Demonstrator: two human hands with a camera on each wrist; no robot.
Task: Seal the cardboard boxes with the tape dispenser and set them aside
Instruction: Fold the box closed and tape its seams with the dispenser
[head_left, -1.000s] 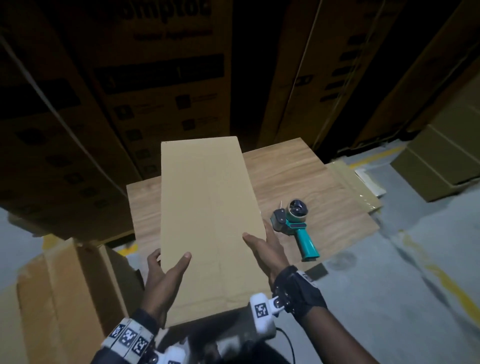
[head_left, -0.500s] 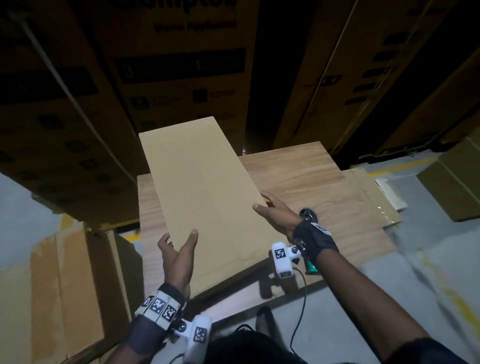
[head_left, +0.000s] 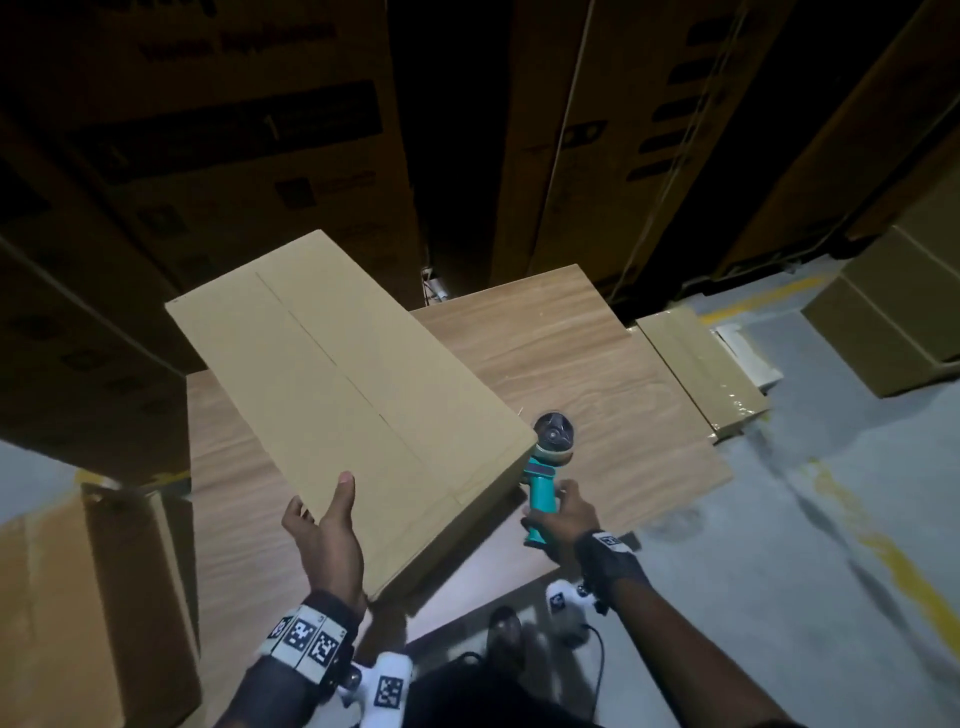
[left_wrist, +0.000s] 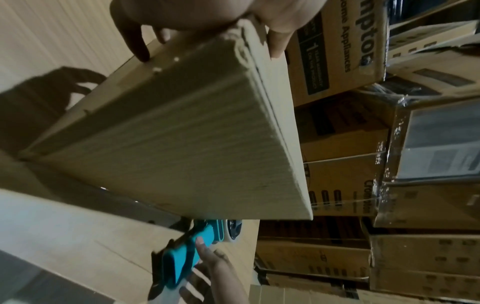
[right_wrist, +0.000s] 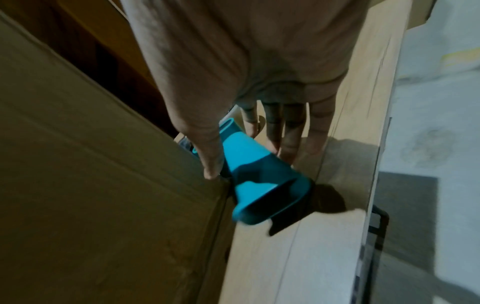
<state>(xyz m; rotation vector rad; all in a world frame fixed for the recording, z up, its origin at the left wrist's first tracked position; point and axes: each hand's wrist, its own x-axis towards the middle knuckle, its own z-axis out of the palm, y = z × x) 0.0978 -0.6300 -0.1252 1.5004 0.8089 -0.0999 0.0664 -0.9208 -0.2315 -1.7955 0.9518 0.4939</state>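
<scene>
Head view: box (head_left: 343, 395) lies on table (head_left: 597, 374); left hand (head_left: 330, 530) grips near corner, thumb on top. Right hand (head_left: 569, 514) closing round dispenser (head_left: 545, 467) handle, just beside box.
Left wrist view: fingers (left_wrist: 135, 39) curl over box edge.
Right wrist view: thumb and fingers (right_wrist: 275, 127) flank handle, loosely closed.

We see a wood-grain board (head_left: 597, 374) on grey concrete floor (head_left: 831, 597), tall printed cartons (head_left: 234, 130) stacked behind it, yellow floor lines (head_left: 893, 561) alongside.
</scene>
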